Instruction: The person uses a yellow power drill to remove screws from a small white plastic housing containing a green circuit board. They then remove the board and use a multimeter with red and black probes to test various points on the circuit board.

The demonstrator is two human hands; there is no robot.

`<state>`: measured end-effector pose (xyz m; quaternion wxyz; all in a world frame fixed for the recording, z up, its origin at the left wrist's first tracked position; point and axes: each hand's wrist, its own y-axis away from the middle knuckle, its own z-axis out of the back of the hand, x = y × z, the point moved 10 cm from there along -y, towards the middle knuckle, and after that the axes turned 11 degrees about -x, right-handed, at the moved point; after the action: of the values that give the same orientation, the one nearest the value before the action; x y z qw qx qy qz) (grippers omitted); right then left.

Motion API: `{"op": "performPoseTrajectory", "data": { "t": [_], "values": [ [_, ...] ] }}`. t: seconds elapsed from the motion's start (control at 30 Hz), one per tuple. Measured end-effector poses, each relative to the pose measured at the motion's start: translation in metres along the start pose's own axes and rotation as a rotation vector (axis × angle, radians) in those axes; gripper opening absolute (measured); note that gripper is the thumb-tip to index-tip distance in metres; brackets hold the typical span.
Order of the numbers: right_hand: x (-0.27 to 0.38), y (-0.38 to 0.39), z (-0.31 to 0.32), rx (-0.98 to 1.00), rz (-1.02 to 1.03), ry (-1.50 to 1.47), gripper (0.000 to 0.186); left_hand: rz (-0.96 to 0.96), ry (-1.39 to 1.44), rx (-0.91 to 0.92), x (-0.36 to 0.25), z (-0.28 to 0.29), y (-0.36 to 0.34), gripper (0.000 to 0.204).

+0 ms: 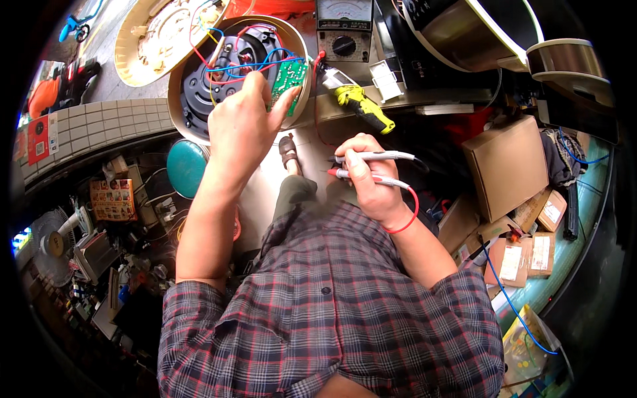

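My left hand [240, 126] is at a round cream appliance base [304, 46]. Its fingers are curled and its thumb lies along the edge of a green circuit board [289, 74]; the fingertips are partly hidden, but the hand appears to grip the board. Blue, red and yellow wires [247, 66] run over the black inner housing [194, 89]. In my right hand [377, 189] are two multimeter probes, one with a black tip [378, 156] and one with a red tip [371, 178]. Both tips point left, apart from the board. Beyond them stands an analog multimeter [344, 43].
A yellow-green screwdriver-like power tool [363, 106] lies on the bench beside a small white plastic part [386, 81]. An upturned cream cover [149, 46] sits far left. Cardboard boxes [507, 166] are stacked at right. A teal round stool [186, 168] stands below the bench.
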<state>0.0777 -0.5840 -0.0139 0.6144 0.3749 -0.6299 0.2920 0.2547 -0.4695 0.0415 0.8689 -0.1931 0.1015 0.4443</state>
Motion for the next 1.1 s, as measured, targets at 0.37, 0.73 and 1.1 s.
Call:
{"op": "performPoseTrajectory", "data": {
  "t": [0.37,0.73,1.1],
  "values": [
    [0.028,0.017,-0.064,0.096,0.035,0.289,0.009,-0.180,0.639,0.425,-0.021,0.030,0.097,0.051],
    [0.019,0.062,-0.125,0.172,-0.188,0.374,0.020,-0.264,0.520,0.496,0.059,0.016,0.101,0.035],
    [0.079,0.046,-0.017,-0.077,0.003,-0.042,0.023,-0.215,0.817,-0.125,0.068,0.057,0.082,0.034]
  ]
}}
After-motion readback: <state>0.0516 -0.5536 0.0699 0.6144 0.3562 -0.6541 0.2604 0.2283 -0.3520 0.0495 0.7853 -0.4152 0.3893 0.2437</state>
